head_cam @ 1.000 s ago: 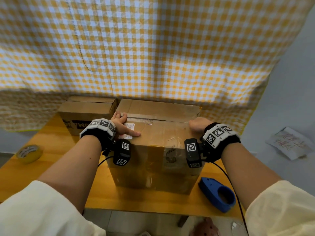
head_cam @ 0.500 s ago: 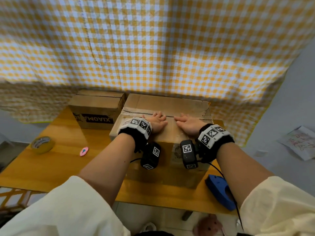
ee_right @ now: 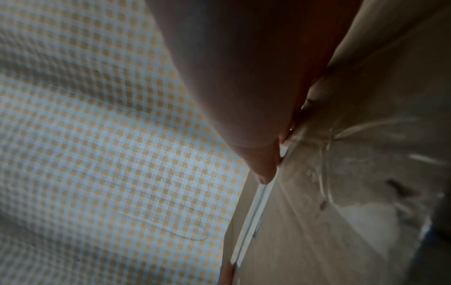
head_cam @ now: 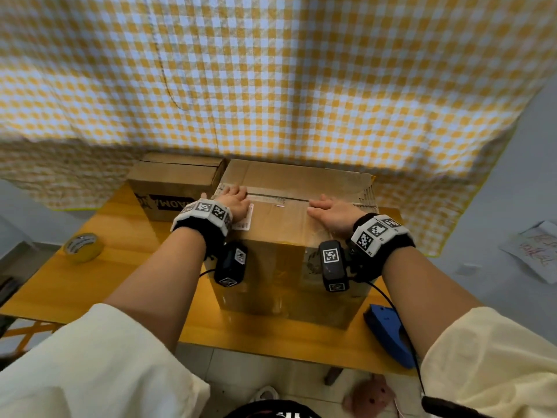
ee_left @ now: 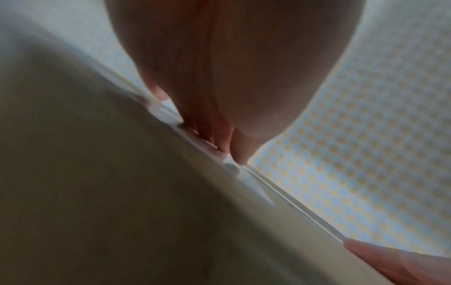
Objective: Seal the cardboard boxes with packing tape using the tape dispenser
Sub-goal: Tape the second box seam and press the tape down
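A large cardboard box (head_cam: 280, 224) stands at the middle of the wooden table, its top flaps closed along a seam with clear tape on it. My left hand (head_cam: 233, 203) lies flat on the left part of the top, fingers reaching the seam. My right hand (head_cam: 331, 214) lies flat on the right part, fingers pointing left along the seam. In the wrist views the left fingers (ee_left: 240, 152) and the right fingers (ee_right: 263, 169) press on the box top (ee_left: 122, 192). The blue tape dispenser (head_cam: 388, 336) lies on the table's front right corner, untouched.
A smaller cardboard box (head_cam: 174, 182) with black print stands at the back left, touching the large one. A yellow tape roll (head_cam: 83, 246) lies on the table (head_cam: 126, 267) at the left. A checked cloth (head_cam: 271, 86) hangs behind. Paper (head_cam: 539, 251) and a plush toy (head_cam: 370, 398) lie on the floor.
Both hands have slid apart along the seam, from side by side at the middle half a second ago to the left and right parts of the box top.
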